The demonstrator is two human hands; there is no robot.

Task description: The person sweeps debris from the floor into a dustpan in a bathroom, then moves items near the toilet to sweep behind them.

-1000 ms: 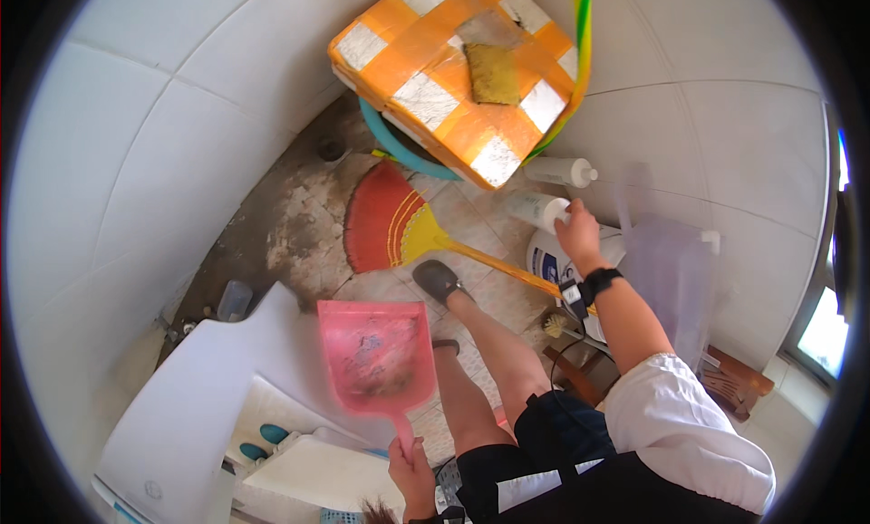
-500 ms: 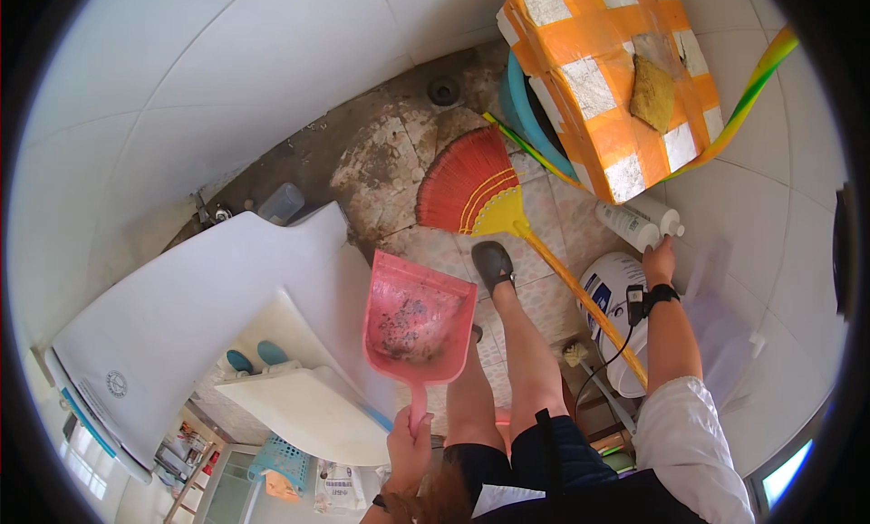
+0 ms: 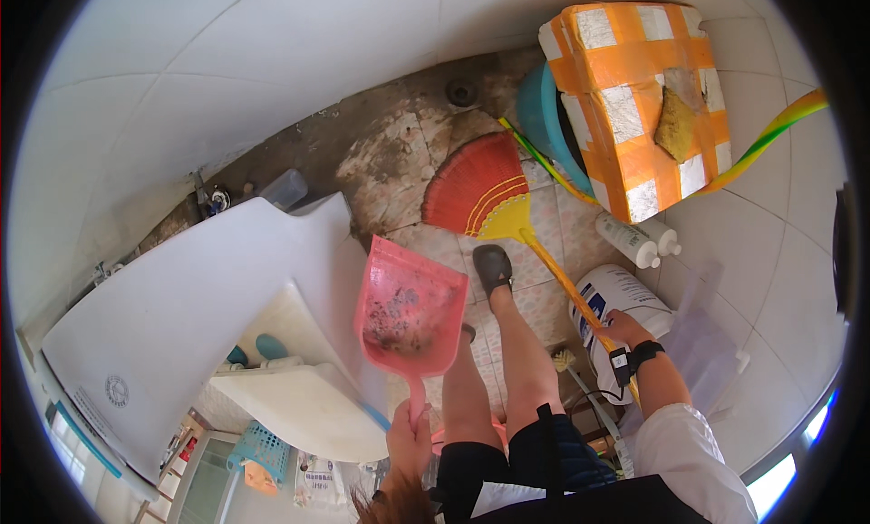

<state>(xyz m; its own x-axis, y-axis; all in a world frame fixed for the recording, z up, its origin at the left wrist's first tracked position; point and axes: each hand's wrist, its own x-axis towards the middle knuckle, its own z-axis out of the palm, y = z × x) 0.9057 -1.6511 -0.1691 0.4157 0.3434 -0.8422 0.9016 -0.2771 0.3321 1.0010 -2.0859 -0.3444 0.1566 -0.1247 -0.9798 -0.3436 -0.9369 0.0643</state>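
Observation:
A pink dustpan (image 3: 412,311) with dark grit and hair-like dirt in its pan is held up by its handle in my left hand (image 3: 410,447), the fingers wrapped round it. My right hand (image 3: 625,329) is closed on the orange handle of a broom (image 3: 497,198), beside a white bucket. The broom's red, yellow-banded bristles fan out over the floor, ahead of my right shoe and apart from the dustpan.
A taped foam box (image 3: 625,116) with a sponge (image 3: 673,125) on it sits over a blue basin (image 3: 548,134). Two white bottles (image 3: 630,239) and the bucket (image 3: 625,293) stand at right. A white washbasin (image 3: 208,288) fills the left. A drain (image 3: 460,92) lies in the stained tiled floor (image 3: 390,171).
My right hand has come away from the white bottles, moved nearer and left, and taken hold of the broom handle. The dustpan has shifted slightly left in my left hand.

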